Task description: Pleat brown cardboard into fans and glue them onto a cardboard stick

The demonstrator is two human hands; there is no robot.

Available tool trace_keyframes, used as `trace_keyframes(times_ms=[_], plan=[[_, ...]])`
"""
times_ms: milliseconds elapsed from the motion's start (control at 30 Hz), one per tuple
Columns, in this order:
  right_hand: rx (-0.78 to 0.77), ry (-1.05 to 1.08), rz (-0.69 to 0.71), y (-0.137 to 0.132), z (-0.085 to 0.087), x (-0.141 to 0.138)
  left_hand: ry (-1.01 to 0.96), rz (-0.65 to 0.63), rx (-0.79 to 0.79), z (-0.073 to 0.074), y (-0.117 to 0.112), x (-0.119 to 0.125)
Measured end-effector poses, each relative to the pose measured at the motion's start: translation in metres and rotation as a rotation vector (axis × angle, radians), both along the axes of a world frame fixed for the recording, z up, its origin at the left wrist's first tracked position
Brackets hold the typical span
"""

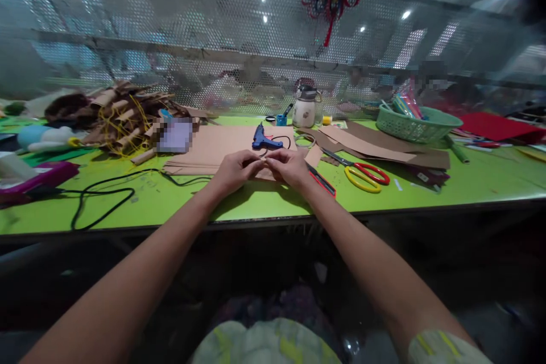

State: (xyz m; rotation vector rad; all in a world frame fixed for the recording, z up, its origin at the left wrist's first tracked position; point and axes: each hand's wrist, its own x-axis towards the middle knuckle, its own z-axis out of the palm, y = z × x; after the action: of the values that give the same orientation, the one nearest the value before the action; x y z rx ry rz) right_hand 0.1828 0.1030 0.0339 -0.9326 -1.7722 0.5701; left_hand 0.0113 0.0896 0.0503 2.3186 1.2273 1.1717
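My left hand (236, 170) and my right hand (290, 166) meet fingertip to fingertip over a stack of brown cardboard sheets (213, 151) on the green table (469, 182). Both hands have curled fingers pinching a small brown piece between them; it is too small to name. Just behind my hands lies a blue glue gun (264, 137) with a black cord. A red-edged cutter or ruler (322, 181) lies by my right wrist.
Red and yellow scissors (362, 173) lie to the right, with brown cardboard strips (375, 145) and a green basket (416, 124) behind. A white jar (305, 108) stands at the back. A heap of cardboard rolls (119, 116) and a black cable (106, 193) are on the left.
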Motion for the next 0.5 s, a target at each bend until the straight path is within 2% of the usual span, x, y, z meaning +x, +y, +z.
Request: trace_keyframes(times_ms=[100, 200, 333, 400, 500], plan=[[0.061, -0.058, -0.068, -0.003, 0.004, 0.0, -0.005, 0.032, -0.054, 0.004, -0.003, 0.001], [0.129, -0.105, -0.116, -0.018, 0.019, 0.011, -0.026, 0.066, -0.083, 0.009, -0.005, 0.002], [0.4, -0.237, -0.218, -0.049, 0.046, 0.048, -0.023, 0.15, -0.02, 0.011, -0.005, 0.001], [0.431, -0.313, -0.219, -0.061, 0.052, 0.072, 0.008, 0.169, 0.01, 0.012, -0.005, 0.001], [0.412, -0.425, -0.199, -0.068, 0.047, 0.102, 0.038, 0.147, -0.017, 0.012, -0.005, 0.002]])
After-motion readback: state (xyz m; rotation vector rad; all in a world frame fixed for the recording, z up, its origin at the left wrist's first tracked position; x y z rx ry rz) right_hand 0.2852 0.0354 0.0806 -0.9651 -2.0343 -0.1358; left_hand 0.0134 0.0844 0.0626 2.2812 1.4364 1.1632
